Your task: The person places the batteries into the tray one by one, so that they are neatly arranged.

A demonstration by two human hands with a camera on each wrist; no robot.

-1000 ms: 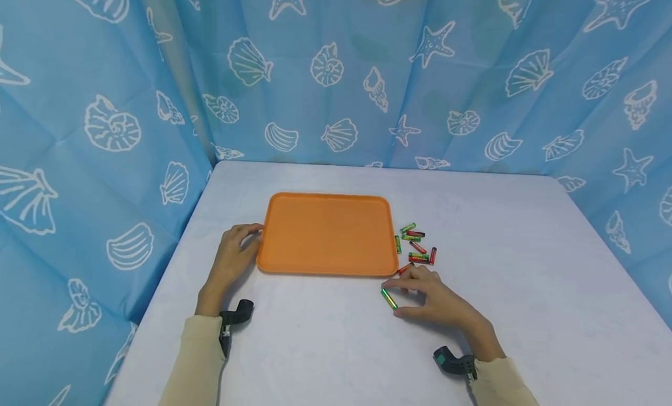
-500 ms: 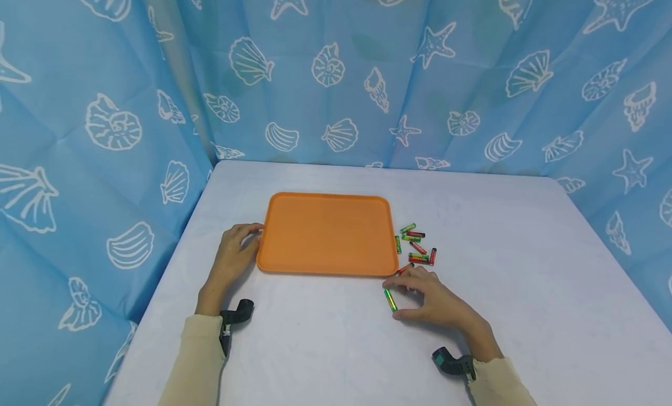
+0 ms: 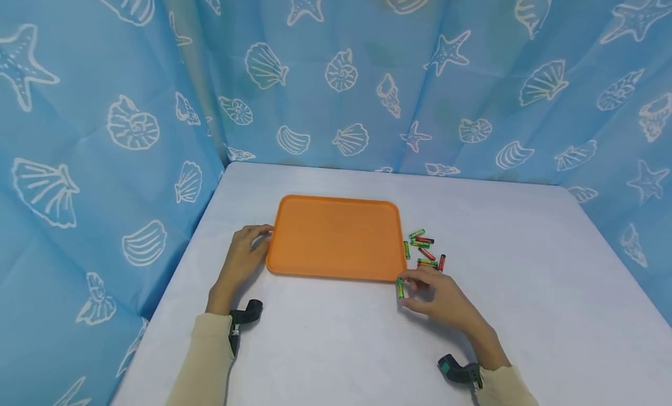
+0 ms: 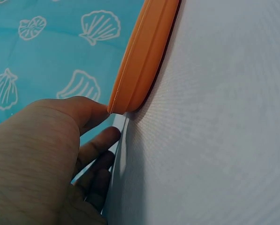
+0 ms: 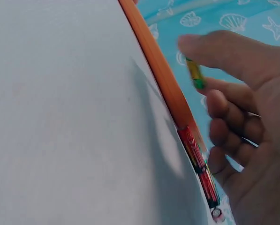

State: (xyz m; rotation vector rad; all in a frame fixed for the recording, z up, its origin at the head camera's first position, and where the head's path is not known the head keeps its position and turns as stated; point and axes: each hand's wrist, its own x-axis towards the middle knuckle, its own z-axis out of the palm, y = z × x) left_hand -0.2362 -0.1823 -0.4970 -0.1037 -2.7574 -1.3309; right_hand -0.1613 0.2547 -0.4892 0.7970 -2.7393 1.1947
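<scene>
My right hand (image 3: pixel 441 298) pinches a green and yellow battery (image 3: pixel 401 289) between thumb and index finger, just off the near right corner of an orange tray (image 3: pixel 336 240). In the right wrist view this battery (image 5: pixel 195 74) hangs above the tabletop, and the other fingers are loosely bent below it. My left hand (image 3: pixel 244 258) touches the tray's left edge. The left wrist view shows the thumb (image 4: pixel 90 110) against the rim, with the remaining fingers relaxed and apart from it.
Several loose batteries, such as a red one (image 3: pixel 427 254) and a green one (image 3: pixel 406 249), lie right of the tray, partly hidden by the right hand. A white cloth covers the table (image 3: pixel 315 336). Blue shell-patterned curtains (image 3: pixel 315 73) hang around it.
My right hand has moved forward towards the tray's near right corner, carrying the green battery, which has turned more lengthwise. The left hand keeps its place at the tray. The head view has shifted slightly.
</scene>
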